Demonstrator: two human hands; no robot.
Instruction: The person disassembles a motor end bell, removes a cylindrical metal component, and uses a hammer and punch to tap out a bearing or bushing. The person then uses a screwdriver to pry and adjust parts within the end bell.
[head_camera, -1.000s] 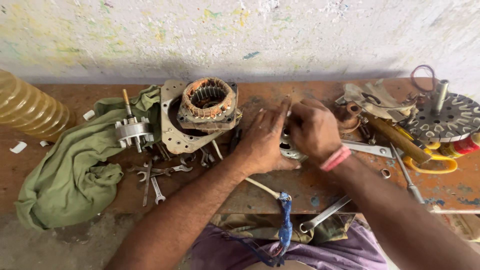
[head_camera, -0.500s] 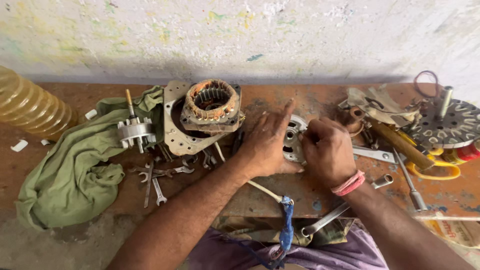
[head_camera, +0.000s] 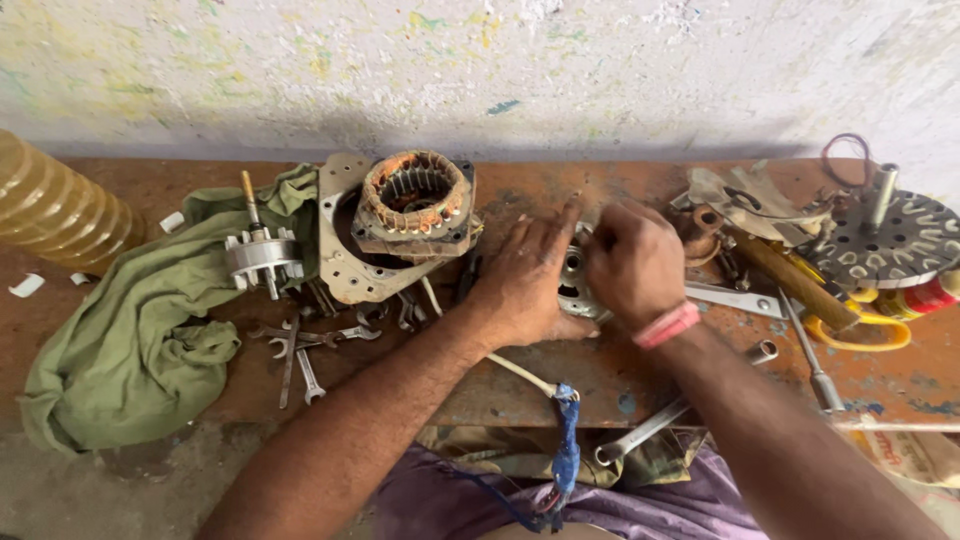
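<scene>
Rust-brown and paint-stained, the worktop (head_camera: 560, 385) runs left to right below a pale speckled wall. Near its middle both hands meet over a small round silvery metal motor part (head_camera: 574, 285), which lies flat on the worktop between them. The left hand (head_camera: 525, 280) rests on the part's left side, palm down, fingers stretched out and spread toward the wall, so its grip is open and only presses. The right hand (head_camera: 632, 262), with a pink band at the wrist, is curled into a closed grip over the part's right edge; whether the fingertips pinch the part or some small piece on it cannot be told, since the knuckles hide them.

Just left of the hands, a copper-wound stator in a square steel frame (head_camera: 415, 205) sits on a pale metal plate. Farther left a crumpled olive-green cloth (head_camera: 140, 330) carries a small finned rotor with a shaft (head_camera: 262, 255). Small steel spanners (head_camera: 300, 345) lie near the cloth. On the far right rests a round slotted dark metal disc (head_camera: 905, 245).
</scene>
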